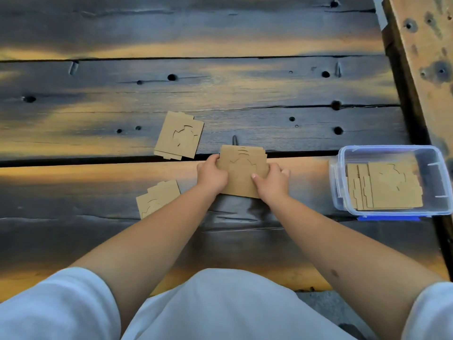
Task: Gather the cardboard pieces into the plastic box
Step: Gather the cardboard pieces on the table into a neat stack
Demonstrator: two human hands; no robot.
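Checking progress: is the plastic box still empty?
No: the plastic box already holds several cardboard pieces lying flat inside.

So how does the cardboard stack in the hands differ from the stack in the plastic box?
The held cardboard stack is gripped by the left hand and right hand over the wooden table; the boxed cardboard stack lies untouched inside the plastic box, fanned wider. Both are brown with curved cut-outs.
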